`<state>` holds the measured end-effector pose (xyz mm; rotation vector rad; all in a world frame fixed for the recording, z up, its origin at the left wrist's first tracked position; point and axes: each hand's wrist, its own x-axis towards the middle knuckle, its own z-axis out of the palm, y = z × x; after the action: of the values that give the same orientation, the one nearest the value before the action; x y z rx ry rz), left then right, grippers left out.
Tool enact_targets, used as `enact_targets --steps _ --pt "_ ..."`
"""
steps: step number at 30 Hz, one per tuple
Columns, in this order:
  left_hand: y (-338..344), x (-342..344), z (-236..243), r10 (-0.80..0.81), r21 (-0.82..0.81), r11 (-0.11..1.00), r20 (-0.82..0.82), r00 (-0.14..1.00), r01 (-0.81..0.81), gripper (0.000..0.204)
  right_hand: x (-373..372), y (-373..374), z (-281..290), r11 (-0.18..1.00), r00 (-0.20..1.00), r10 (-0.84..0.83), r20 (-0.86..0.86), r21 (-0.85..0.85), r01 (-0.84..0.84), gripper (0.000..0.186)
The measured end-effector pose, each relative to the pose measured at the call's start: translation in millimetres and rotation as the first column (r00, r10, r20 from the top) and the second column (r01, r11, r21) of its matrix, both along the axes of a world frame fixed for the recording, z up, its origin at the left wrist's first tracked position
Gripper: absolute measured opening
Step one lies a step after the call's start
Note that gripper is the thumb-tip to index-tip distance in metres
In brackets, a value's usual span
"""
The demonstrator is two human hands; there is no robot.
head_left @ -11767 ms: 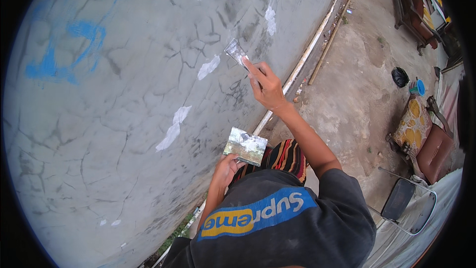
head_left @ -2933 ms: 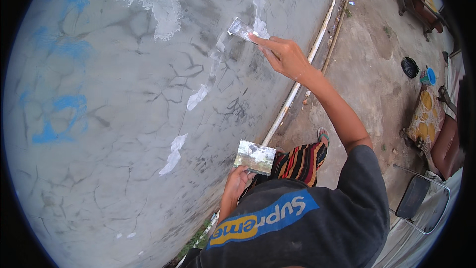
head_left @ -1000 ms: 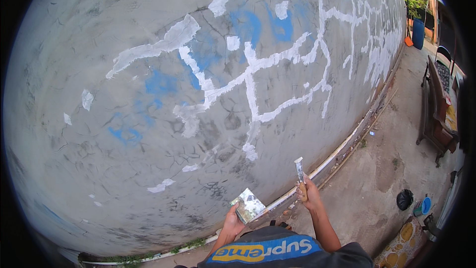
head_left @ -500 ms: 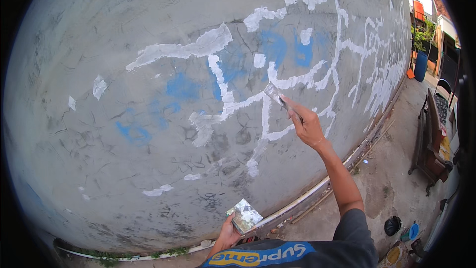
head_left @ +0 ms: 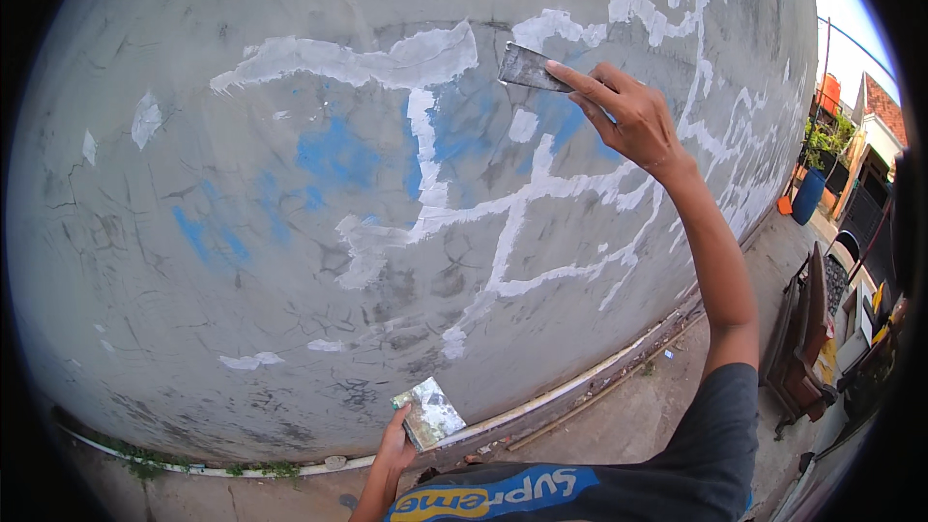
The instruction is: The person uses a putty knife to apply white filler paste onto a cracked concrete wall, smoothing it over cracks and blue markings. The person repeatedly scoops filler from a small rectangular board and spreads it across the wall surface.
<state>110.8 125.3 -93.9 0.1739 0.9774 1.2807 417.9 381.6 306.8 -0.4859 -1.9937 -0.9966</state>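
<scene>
My right hand (head_left: 633, 121) is raised to the grey wall (head_left: 242, 329), gripping a putty knife (head_left: 532, 69) with a wide metal blade. Its blade is by the left end of a white filler patch (head_left: 556, 31); whether it touches the wall I cannot tell. Low down, my left hand (head_left: 394, 442) holds a small square board (head_left: 428, 414) smeared with white filler, thumb on its near edge. Branching white filler lines (head_left: 422, 150) run over the cracks around the knife. Faded blue paint marks (head_left: 338, 155) show between them.
A white pipe (head_left: 541, 411) runs along the foot of the wall, with weeds (head_left: 145, 469) at its left. To the right, a wooden bench (head_left: 800, 348) stands on the concrete ground (head_left: 619, 404). Farther off are a blue barrel (head_left: 808, 196) and a plant (head_left: 829, 138).
My right hand has lifted the putty knife up the wall from the lower filler lines to the upper patch. My left hand still holds the board low, and the view has shifted.
</scene>
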Motion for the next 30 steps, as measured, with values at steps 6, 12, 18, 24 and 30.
enact_targets --steps 6,12,18,24,30 --pt "23.1 76.4 -23.0 0.173 0.13 0.974 0.105 0.979 -0.186 0.044 19.4 33.4 21.4 0.995 0.987 0.08 0.139 0.053 -0.088 0.058" --pt "29.9 139.2 -24.7 0.138 0.069 0.987 0.119 0.983 -0.147 0.045 22.9 66.3 11.1 0.974 0.97 0.223 0.101 0.024 -0.227 0.054" --pt "27.8 136.8 -3.4 0.183 0.089 0.977 0.1 0.978 -0.192 0.044 26.6 61.4 38.1 0.958 0.961 0.269 0.062 0.088 -0.274 0.051" --pt "34.6 99.3 -3.3 0.173 0.111 0.978 0.055 0.983 -0.178 0.042 13.8 66.9 37.2 0.979 0.975 0.16 0.155 0.102 -0.177 0.057" --pt "41.3 81.7 -9.5 0.148 0.13 0.978 0.11 0.983 -0.162 0.043 3.8 76.9 44.0 0.967 0.974 0.154 0.164 0.177 -0.183 0.056"
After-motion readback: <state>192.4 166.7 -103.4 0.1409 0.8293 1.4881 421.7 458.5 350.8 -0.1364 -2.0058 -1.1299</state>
